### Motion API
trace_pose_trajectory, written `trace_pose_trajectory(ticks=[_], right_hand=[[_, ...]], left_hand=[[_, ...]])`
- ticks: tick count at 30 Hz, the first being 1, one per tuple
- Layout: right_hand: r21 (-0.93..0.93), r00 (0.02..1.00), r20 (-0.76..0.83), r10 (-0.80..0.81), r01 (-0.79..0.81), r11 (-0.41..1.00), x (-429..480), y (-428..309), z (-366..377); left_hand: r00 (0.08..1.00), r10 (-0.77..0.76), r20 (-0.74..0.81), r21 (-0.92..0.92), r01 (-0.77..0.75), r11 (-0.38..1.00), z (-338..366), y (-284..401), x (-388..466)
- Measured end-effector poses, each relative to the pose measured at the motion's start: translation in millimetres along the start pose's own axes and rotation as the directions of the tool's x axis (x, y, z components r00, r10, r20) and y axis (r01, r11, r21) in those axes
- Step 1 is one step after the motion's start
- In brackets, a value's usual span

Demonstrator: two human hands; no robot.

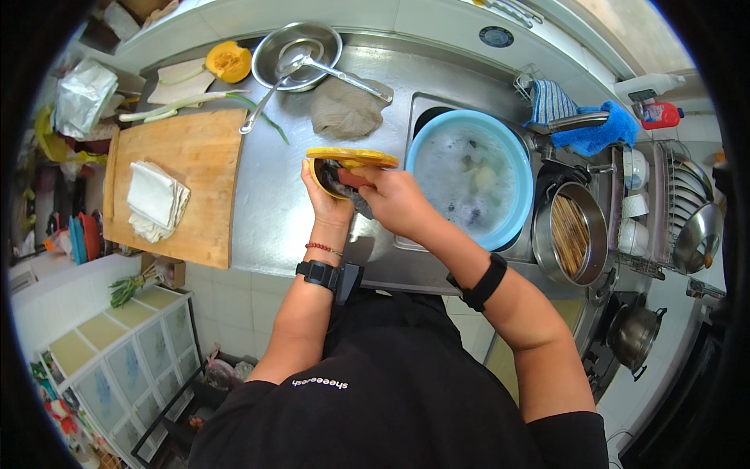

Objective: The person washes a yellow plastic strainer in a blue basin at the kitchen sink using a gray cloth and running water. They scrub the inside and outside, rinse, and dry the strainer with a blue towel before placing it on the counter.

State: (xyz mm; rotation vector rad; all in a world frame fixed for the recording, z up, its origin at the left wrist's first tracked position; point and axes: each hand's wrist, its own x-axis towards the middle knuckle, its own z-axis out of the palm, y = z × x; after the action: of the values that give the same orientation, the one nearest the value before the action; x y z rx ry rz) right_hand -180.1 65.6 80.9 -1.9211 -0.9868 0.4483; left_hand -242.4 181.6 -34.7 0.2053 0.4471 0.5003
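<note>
Above the steel counter, my left hand (331, 202) grips a yellow-rimmed container (351, 155) from below, tilted so its dark inside partly shows. My right hand (387, 190) is closed around a red and black piece (350, 178) at the container's opening. My fingers cover much of it, so its exact kind is unclear. Something grey and soft-looking (362, 205) shows between the two hands, partly hidden. Right of my hands, a light-blue plastic basin (529, 176) of sudsy water sits in the sink, with blurred items in it.
A wooden cutting board (205, 158) with folded white cloths (157, 196) lies left. Behind are a brown cloth (345, 108), a steel bowl (261, 44) with a ladle (345, 76) across it, a cut pumpkin (228, 61) and scallions (181, 104). A steel pot (600, 234) of chopsticks stands right.
</note>
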Motion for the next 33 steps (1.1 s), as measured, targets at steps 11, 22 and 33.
trace_pose_trajectory(ticks=[11,22,33], right_hand=[[0.776,0.607,0.611,0.509,-0.587,-0.231,-1,-44,-38],[-0.503,0.974,0.209,0.083,0.034,0.863,6,-25,1],[-0.84,0.94,0.332,-0.082,0.334,0.428,8,-33,-16]], left_hand=[[0.998,-0.046,0.049,-0.256,0.057,0.965,6,6,8],[0.999,-0.019,-0.047,0.045,0.022,0.999,3,-5,-11],[0.991,-0.061,-0.117,0.223,0.086,0.971,19,7,-7]])
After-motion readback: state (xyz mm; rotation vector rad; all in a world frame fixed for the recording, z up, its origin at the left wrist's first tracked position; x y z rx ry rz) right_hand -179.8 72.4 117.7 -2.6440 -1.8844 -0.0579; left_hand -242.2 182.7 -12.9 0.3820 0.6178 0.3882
